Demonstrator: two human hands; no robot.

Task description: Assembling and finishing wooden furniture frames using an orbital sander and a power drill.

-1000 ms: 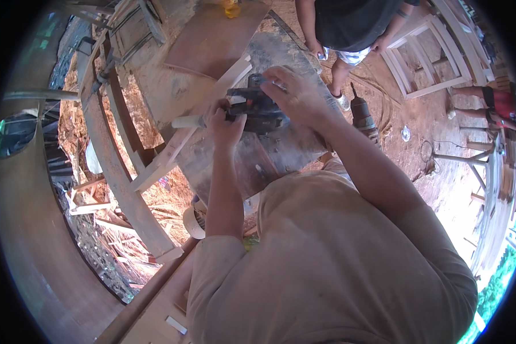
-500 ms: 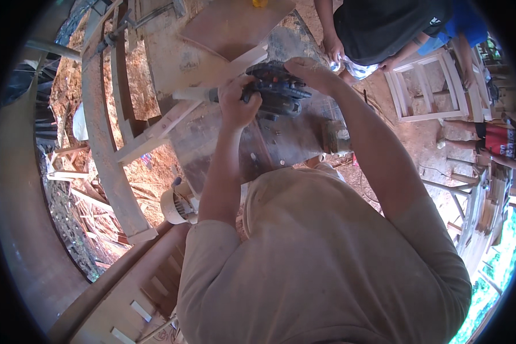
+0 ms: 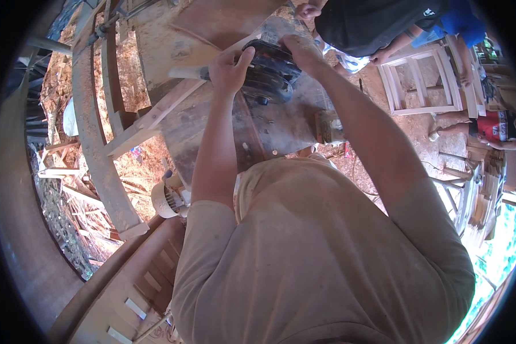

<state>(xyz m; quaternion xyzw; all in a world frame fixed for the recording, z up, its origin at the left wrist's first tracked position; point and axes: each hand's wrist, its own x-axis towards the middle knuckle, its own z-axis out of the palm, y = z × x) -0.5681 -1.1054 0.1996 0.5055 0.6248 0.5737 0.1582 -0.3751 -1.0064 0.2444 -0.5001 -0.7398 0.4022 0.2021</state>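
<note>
Workbench (image 3: 289,131), left hand (image 3: 229,70) clutching tool (image 3: 269,79), right hand's (image 3: 301,53) grip unclear, co-worker's hand (image 3: 308,11) now higher

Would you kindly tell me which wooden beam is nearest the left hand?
The pale, straight wooden beam slanting past the left hand; the long, dusty brown beam and darker beam beside it lie farther left.

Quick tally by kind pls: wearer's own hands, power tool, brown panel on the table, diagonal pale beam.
Bare left hand and bare right hand: 2
Black handheld power tool: 1
Flat brown straight-edged panel: 1
Long pale wooden beam: 1
Total: 5
</note>
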